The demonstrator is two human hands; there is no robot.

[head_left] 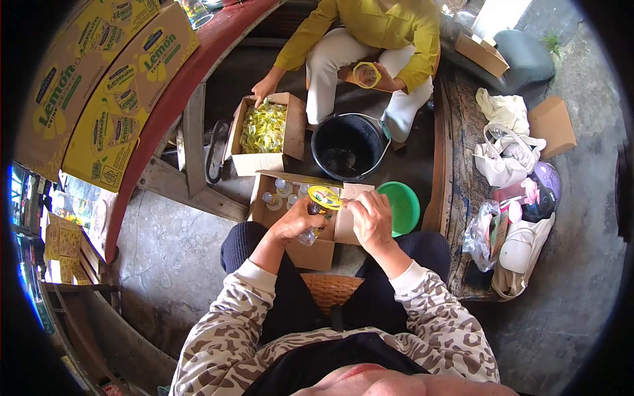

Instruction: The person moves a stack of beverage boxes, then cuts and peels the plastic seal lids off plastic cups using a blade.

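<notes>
In front of my lap, my left hand (294,221) is closed around a small bottle (307,238), clear at its lower end and dark higher up. A yellow printed label (323,196) lies across its top; whether it is stuck on, I cannot tell. My right hand (371,216) pinches the label's right end. Just beyond my hands, an open cardboard box (319,254) holds several clear bottles (282,185). A green basin (401,206) stands close to my right hand.
Opposite sits a person in a yellow shirt (389,33), one hand at a box (295,129) of yellow packets (264,127), the other holding a yellow-rimmed cup (366,74). Between us stands a black bucket (350,146). Lemon drink cartons (125,99) line the left; bags (505,155) lie right.
</notes>
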